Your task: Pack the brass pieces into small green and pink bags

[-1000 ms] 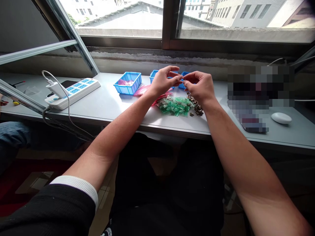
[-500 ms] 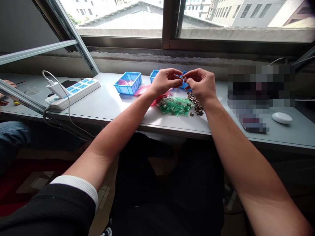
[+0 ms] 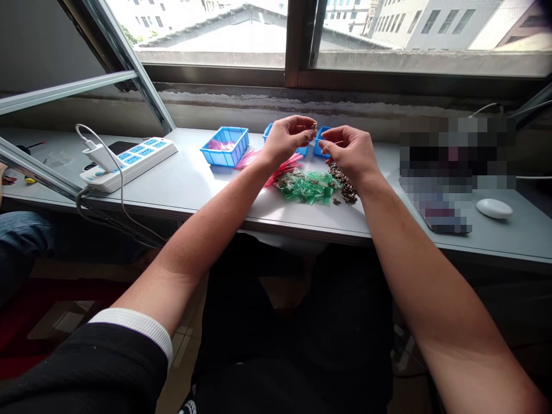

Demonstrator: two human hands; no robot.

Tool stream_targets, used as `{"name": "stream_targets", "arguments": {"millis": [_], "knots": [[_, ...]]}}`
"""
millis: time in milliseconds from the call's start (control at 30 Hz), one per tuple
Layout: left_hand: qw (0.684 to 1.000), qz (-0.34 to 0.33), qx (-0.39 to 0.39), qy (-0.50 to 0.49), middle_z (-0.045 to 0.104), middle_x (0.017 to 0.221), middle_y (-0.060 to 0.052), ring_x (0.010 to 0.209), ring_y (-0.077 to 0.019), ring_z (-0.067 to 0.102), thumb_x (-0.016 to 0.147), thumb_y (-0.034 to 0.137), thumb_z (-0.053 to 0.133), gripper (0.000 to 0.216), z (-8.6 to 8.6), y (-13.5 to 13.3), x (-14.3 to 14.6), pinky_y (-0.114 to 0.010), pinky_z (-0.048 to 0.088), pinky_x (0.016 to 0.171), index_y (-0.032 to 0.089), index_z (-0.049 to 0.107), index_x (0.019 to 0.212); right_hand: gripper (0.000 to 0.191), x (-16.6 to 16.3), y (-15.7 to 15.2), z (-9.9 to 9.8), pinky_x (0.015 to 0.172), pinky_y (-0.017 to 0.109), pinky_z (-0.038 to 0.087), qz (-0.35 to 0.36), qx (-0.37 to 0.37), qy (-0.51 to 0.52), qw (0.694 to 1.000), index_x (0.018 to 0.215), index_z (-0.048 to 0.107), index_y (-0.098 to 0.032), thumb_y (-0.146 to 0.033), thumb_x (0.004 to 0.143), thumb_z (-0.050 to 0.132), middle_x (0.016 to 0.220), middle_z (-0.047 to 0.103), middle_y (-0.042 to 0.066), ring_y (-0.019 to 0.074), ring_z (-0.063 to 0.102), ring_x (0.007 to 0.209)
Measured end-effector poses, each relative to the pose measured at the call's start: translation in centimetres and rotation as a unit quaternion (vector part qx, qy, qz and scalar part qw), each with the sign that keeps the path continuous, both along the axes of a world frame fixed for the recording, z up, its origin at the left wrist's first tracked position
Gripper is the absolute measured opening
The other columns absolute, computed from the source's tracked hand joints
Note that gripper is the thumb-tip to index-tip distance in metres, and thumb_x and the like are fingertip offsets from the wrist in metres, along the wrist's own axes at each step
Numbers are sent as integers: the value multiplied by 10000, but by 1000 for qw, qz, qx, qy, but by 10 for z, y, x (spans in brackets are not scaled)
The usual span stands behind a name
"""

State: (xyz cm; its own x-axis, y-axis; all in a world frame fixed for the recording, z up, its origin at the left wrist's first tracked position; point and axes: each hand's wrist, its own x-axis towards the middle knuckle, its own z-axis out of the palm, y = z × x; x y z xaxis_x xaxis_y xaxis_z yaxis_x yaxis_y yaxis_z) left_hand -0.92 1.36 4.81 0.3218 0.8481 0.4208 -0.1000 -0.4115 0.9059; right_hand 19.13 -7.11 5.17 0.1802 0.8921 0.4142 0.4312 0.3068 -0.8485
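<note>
My left hand [image 3: 287, 140] is raised over the grey table [image 3: 194, 184] and pinches a small dark metal part [image 3: 314, 125] at its fingertips. My right hand [image 3: 350, 152] hovers just to the right of it, fingers curled and thumb near the forefinger; I cannot make out anything in them. Below both hands lie a heap of small green plastic bags [image 3: 308, 187], a pile of small dark metal parts [image 3: 342, 184] and some red bags [image 3: 280, 167].
Blue trays [image 3: 225, 145] stand at the back of the table, two more [image 3: 322, 144] behind my hands. A white power strip with a plugged charger [image 3: 125, 161] lies at left. A white mouse [image 3: 494, 207] rests at right. A blurred patch covers the right back area.
My hands were touching at the fingertips; now they have parted slightly, and my left hand has lifted a little with the small dark part.
</note>
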Motion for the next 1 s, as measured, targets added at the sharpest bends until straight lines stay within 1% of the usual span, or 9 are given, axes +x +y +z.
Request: {"name": "stream_targets", "arguments": {"millis": [133, 233, 367, 433, 533, 633, 833, 900, 1000], "knots": [[1000, 6, -22, -10, 957, 1234, -81, 1152, -198, 924, 1077, 142, 857, 137, 5, -8, -1, -392, 750, 1128, 187, 857, 1206, 76, -1, -1, 0, 873, 535, 824, -1, -4, -7, 1000, 1153, 912, -245, -245, 1078, 923, 1118, 929, 126, 340, 933, 1064], [999, 0, -34, -22, 956, 1231, -89, 1134, -189, 939, 1112, 162, 860, 91, 7, -10, 0, -396, 743, 1146, 175, 821, 1193, 99, -2, -1, 0, 891, 543, 832, -6, -9, -17, 1000, 1151, 910, -262, -330, 1094, 954, 1120, 928, 122, 351, 941, 1093], [999, 12, -33, -5, 949, 1204, -89, 1179, -221, 944, 1064, 234, 1000, 291, 6, -8, 1, -419, 736, 1166, 191, 799, 1271, 117, -2, 0, 0, 875, 527, 839, -7, -11, -20, 1000, 1152, 909, -267, -372, 1107, 937, 1117, 932, 122, 349, 943, 1105], [1000, 16, -27, 6, 951, 1215, -95, 1237, -253, 939, 1036, 235, 1027, 377, 5, -8, 0, -442, 735, 1182, 194, 799, 1333, 151, -2, -1, 1, 882, 518, 845, -7, -14, -22, 1000, 1166, 907, -267, -404, 1111, 938, 1133, 935, 124, 351, 944, 1129], [1000, 20, -12, 16, 955, 1229, -99, 1298, -296, 925, 995, 246, 1062, 472, 5, -9, -2, -489, 739, 1207, 195, 793, 1380, 194, -3, -3, 3, 905, 517, 853, -9, -19, -17, 1000, 1181, 901, -271, -447, 1110, 944, 1165, 938, 128, 355, 942, 1158], [1000, 17, 4, 21, 954, 1242, -109, 1322, -320, 914, 954, 262, 1102, 521, 5, -8, -4, -508, 733, 1236, 199, 810, 1382, 186, -3, -5, 4, 920, 508, 853, -3, -20, -6, 1000, 1187, 889, -278, -438, 1109, 940, 1185, 942, 124, 344, 941, 1150], [999, 13, 37, 35, 933, 1131, -90, 1227, -326, 924, 848, 304, 1211, 673, 2, -4, -4, -488, 740, 1193, 203, 858, 1412, 246, -7, -9, 9, 864, 456, 837, 1, -9, -16, 1000, 1350, 901, -293, -448, 1160, 883, 1221, 937, 109, 323, 938, 1152], [998, 7, 49, 47, 942, 1108, -75, 1191, -311, 927, 832, 318, 1211, 682, 1, -5, -3, -462, 747, 1180, 217, 869, 1414, 274, -8, -10, 9, 864, 458, 837, 4, -7, -33, 999, 1364, 918, -309, -478, 1150, 903, 1207, 937, 97, 323, 931, 1148], [995, 2, 69, 67, 958, 1109, -64, 1169, -286, 924, 861, 251, 1113, 593, -3, -9, 0, -442, 741, 1198, 217, 887, 1408, 244, -8, -10, 8, 854, 500, 837, 4, -2, -60, 998, 1261, 945, -302, -494, 1110, 954, 1134, 934, 94, 331, 918, 1063]]}}
